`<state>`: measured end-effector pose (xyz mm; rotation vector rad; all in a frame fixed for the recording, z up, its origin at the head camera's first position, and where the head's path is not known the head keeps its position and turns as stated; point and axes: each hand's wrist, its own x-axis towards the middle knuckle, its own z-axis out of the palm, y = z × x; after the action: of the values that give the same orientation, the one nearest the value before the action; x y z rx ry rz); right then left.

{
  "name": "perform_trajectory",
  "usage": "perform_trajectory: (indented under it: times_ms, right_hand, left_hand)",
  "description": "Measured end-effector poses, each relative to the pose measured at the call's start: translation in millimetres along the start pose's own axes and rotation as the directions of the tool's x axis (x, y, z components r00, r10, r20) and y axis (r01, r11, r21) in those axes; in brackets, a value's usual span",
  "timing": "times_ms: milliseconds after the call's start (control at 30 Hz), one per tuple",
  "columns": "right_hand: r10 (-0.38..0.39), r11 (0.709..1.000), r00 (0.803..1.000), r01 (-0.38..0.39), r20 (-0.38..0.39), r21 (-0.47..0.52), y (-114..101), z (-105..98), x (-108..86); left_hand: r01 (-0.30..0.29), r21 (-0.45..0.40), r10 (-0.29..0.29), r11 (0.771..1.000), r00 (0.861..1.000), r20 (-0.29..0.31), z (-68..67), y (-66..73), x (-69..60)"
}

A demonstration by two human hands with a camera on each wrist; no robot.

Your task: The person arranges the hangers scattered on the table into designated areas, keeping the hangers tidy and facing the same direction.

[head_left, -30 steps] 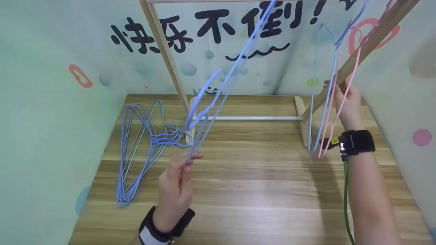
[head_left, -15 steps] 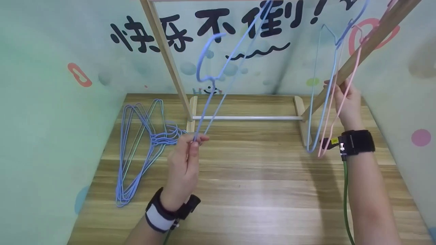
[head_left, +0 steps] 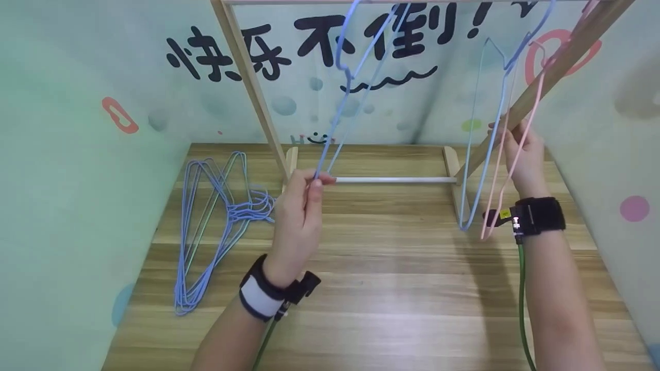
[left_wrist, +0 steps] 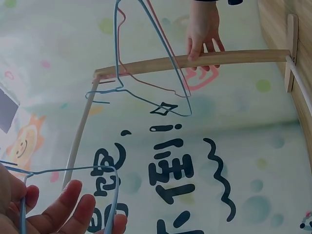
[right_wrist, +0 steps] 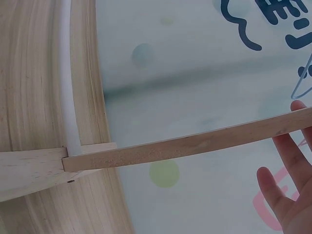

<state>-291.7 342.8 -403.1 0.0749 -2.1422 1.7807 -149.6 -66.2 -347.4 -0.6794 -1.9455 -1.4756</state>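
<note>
The left hand (head_left: 299, 221) pinches the lower part of a blue hanger (head_left: 337, 116), whose hook rises toward the rack's top rail (head_left: 309, 2). In the left wrist view this hanger (left_wrist: 115, 195) lies along the fingers of the left hand (left_wrist: 58, 209). The right hand (head_left: 526, 159) holds the rack's right wooden post (head_left: 541, 85), with fingers on both sides of it. Beside that post hang a blue hanger (head_left: 497, 111) and a pink hanger (head_left: 536, 103). In the right wrist view the right hand (right_wrist: 292, 185) is partly cut off at the post (right_wrist: 195, 144).
Several blue and greenish hangers (head_left: 227, 206) lie piled on the wooden table (head_left: 386, 288) at the left. The rack's left post (head_left: 252, 82) and white lower bar (head_left: 392, 180) stand beyond the left hand. A printed backdrop (head_left: 129, 196) surrounds the table.
The left hand has moved up and to the right with the blue hanger, and its hook has risen to the top rail. The right hand remains on the post.
</note>
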Motion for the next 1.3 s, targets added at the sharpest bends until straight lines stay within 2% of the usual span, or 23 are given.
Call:
perform_trajectory:
  times_ms: [100,500,600,800,900,1000,1133,1300]
  right_hand:
    - [0.005,0.999,1.000,-0.005,0.000,0.033,-1.2,1.4,-0.9]
    - [0.016,1.000,1.000,-0.016,0.002,-0.020,-1.7,1.4,-0.9]
    - [0.007,1.000,1.000,-0.007,0.000,-0.003,-1.5,1.2,-1.9]
    - [-0.027,0.997,1.000,0.026,0.004,0.073,-0.9,0.8,-2.1]
    - [-0.037,0.997,0.999,0.037,-0.002,0.065,-0.7,0.9,-2.7]
    - [-0.032,0.999,0.999,0.032,-0.010,0.013,-1.1,1.7,-2.9]
    - [-0.035,0.999,0.999,0.034,-0.016,-0.029,-1.2,2.7,-1.3]
    - [-0.044,0.998,0.999,0.044,-0.013,0.035,-0.1,2.5,-1.0]
  left_hand:
    - [0.011,0.002,-0.011,1.000,1.000,0.003,4.7,-2.1,6.0]
    - [0.020,0.014,-0.020,1.000,1.000,0.023,35.6,-11.2,26.2]
    - [0.023,0.009,-0.024,1.000,0.999,0.040,44.2,-12.6,31.9]
    - [0.044,0.061,-0.047,0.997,0.997,0.059,58.8,-15.2,39.3]
    - [0.062,0.072,-0.066,0.995,0.996,0.064,63.9,-18.5,40.2]
    - [0.079,0.076,-0.084,0.994,0.994,0.072,67.7,-21.7,40.4]
    - [0.078,0.077,-0.084,0.994,0.994,0.074,71.4,-23.8,42.4]
    - [0.072,0.088,-0.079,0.993,0.994,0.076,76.2,-23.7,46.7]
